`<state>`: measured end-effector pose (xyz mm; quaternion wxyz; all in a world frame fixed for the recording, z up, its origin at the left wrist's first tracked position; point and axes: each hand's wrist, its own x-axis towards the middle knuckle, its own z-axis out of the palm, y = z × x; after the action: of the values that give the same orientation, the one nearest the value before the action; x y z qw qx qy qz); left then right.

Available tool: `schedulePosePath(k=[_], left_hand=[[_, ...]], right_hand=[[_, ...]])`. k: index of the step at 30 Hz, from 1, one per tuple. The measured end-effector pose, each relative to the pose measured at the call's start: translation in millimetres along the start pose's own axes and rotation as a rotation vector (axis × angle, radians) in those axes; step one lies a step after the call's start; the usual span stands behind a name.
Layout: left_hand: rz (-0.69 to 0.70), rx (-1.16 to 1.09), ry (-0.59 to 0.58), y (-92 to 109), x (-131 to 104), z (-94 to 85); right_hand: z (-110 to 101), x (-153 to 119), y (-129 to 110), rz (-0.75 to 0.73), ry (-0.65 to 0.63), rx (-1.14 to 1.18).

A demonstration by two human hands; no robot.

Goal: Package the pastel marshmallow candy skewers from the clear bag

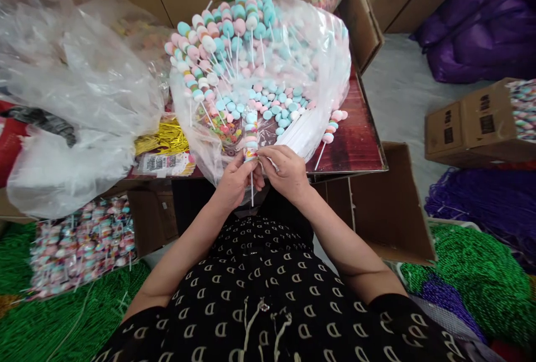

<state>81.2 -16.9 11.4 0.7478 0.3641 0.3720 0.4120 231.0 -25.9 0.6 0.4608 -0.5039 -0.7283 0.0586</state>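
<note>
Upright in front of me is a marshmallow skewer (251, 137) in a clear wrapper, its white stick pointing down toward my lap. The thumb and fingers of my left hand (233, 182) close round its lower end. From the other side, my right hand (288, 172) pinches the bottom of the wrapper beside the stick; whether a small tie is between those fingertips is too fine to see. Just beyond lie loose pink, blue and white marshmallows (276, 106) and gummy rings (229, 130) on a clear plastic bag. A pile of unwrapped marshmallow skewers (228, 29) rests behind them.
White sticks (299, 132) lie right of my hands, near a single marshmallow skewer (333, 126). Gold twist ties (164, 137) and printed labels (167, 164) are at left. An open carton (387, 205) stands below the table's right edge; wrapped skewers (86, 239) fill a box lower left.
</note>
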Motion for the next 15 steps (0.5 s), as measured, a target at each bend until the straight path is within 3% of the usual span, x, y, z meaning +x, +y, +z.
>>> schedulePosePath(k=[6,11,15], left_hand=[[-0.061,0.029,-0.024,1.4,-1.2,-1.4],[-0.108,0.035,-0.025,3.4,-1.2,-0.2],[-0.123,0.045,-0.033,2.6,-0.2,-0.6]], right_hand=[[-2.4,-2.0,4.3,-0.049,-0.059,-0.091],[-3.4,-1.4,6.2,-0.144,0.01,-0.084],[-2.6,-1.4,7.8,-0.109,-0.041,-0.111]])
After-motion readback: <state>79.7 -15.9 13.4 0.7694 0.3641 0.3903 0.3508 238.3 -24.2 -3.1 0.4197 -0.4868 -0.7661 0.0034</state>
